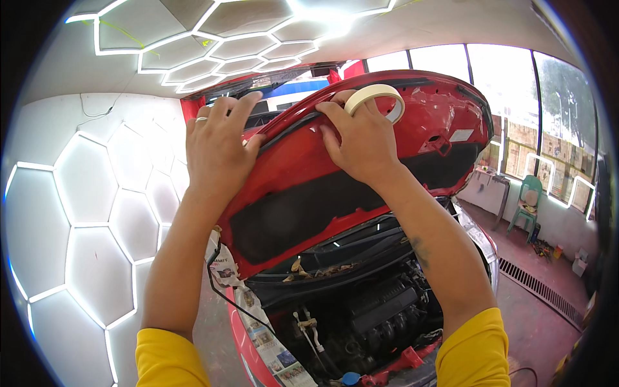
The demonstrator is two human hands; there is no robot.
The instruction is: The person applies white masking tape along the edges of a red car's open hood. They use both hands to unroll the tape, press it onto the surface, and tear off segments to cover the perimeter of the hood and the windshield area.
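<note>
A red car hood (pixel 309 151) stands raised, its underside with a black liner facing me. My left hand (pixel 222 145), a ring on one finger, is at the hood's left edge; its thumb lies by the edge and its fingers are apart. Around the fingers of my right hand (pixel 361 138) hangs a roll of cream masking tape (pixel 400 108). That hand's thumb and index finger are bent against the hood's edge near a black rubber seal (pixel 284 133). Whether a strip of tape runs between the hands cannot be made out.
Below the hood lies the engine bay (pixel 380 316), with dry leaves (pixel 296 267) near the windshield base. Newspaper (pixel 264 329) covers the left fender, and a thin prop rod (pixel 242 303) slants beside it. Right: a green chair (pixel 529 203) and a floor grate (pixel 541 290). Left: a panelled wall (pixel 97 271).
</note>
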